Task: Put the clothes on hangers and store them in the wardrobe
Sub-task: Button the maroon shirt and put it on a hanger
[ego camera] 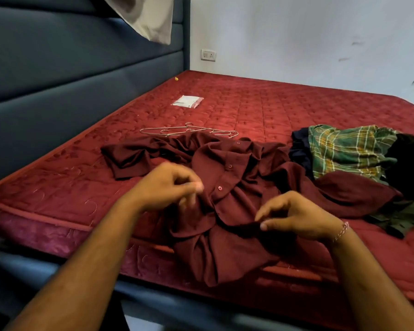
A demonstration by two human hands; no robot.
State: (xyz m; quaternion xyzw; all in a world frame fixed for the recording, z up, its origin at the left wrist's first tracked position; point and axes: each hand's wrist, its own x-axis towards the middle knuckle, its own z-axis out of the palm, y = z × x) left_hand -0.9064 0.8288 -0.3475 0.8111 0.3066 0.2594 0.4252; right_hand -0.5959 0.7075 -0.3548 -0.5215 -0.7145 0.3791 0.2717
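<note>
A maroon buttoned shirt (239, 177) lies spread and crumpled on the red mattress (261, 108), its hem hanging over the front edge. My right hand (296, 216) pinches a fold of the shirt's lower front between thumb and fingers. Just left of the button placket is my left hand (167, 185), fingers curled and blurred; whether it grips cloth is unclear. Metal wire hangers (189, 132) lie on the mattress just behind the shirt's collar.
A pile of other clothes lies to the right: a green plaid garment (349, 149), a dark navy piece (301, 149) and an olive one (397, 218). A small clear packet (188, 101) rests farther back. The blue padded headboard (82, 75) stands at left, a white wall behind.
</note>
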